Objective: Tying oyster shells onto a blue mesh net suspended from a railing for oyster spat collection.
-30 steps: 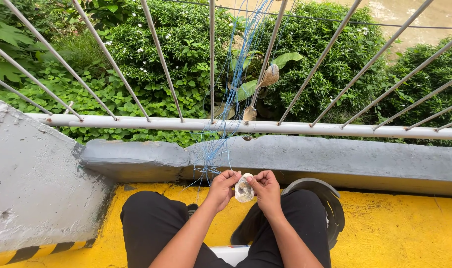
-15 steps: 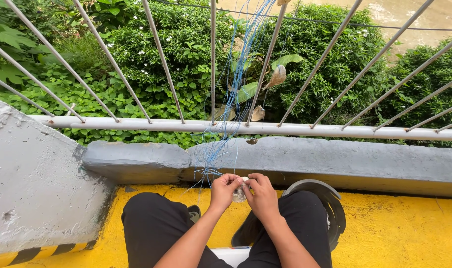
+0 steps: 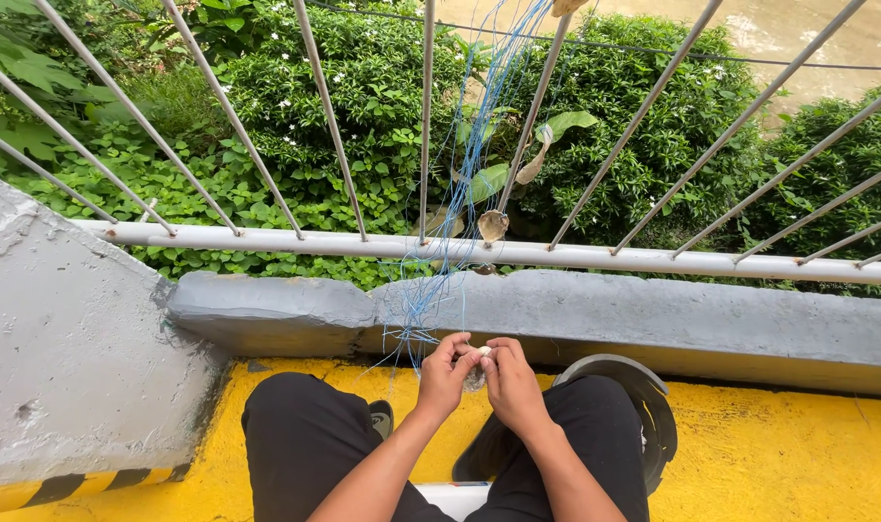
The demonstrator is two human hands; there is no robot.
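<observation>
Behind the yellow painted floor [image 3: 769, 454]: grey concrete kerb [image 3: 653, 309], white metal railing [image 3: 556, 253], loose blue thin strings [image 3: 460, 193] hanging through it. Left hand [image 3: 445, 372] and right hand [image 3: 510, 379] meet over the knees, fingertips pinched on a small pale shell-like piece [image 3: 481, 353]. A second ago more of it showed; now mostly covered.

Soft, even overcast daylight, no hard shadows or glare; sharp throughout, with wide-angle bending toward the edges.
</observation>
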